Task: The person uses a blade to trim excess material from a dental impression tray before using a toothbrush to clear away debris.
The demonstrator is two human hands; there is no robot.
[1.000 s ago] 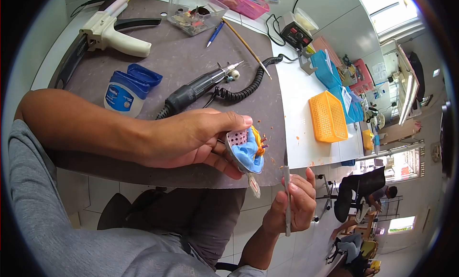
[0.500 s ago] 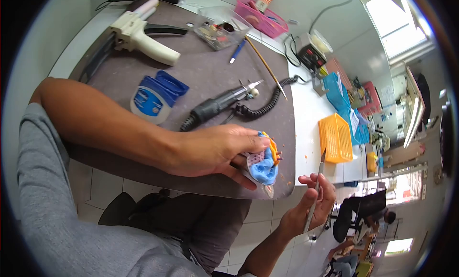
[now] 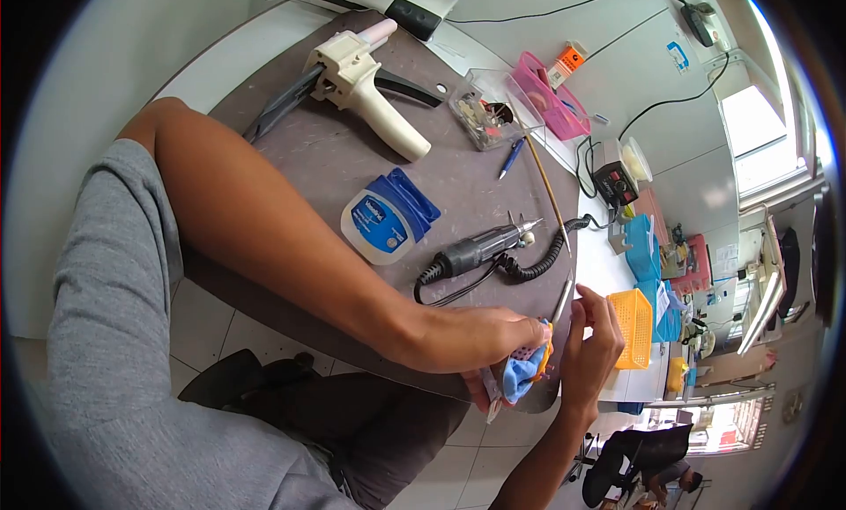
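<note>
My left hand [image 3: 493, 338] is closed around a dental impression [image 3: 522, 375] of blue and orange material in a perforated tray. The tray's handle points down past the table's front edge. My right hand [image 3: 595, 347] is just right of the impression, pinching a slim metal scalpel [image 3: 562, 303]. The scalpel's lower end comes close to the orange edge; whether it touches is hard to see. Small pins stick out of the orange side. Behind my hands lies a black dental handpiece [image 3: 480, 250] with a coiled cord [image 3: 538, 268].
On the brown tabletop [image 3: 308, 171] are a jar of petroleum jelly [image 3: 379, 224], a white dispensing gun [image 3: 366, 96], a thin brush [image 3: 542, 175], a blue pen [image 3: 511, 158] and a clear box [image 3: 483, 114]. A yellow basket [image 3: 630, 329] stands right of my right hand.
My right hand has come in beside the impression, bringing the scalpel over to it. My left hand still holds the impression. The view has shifted, so the table items appear further right.
</note>
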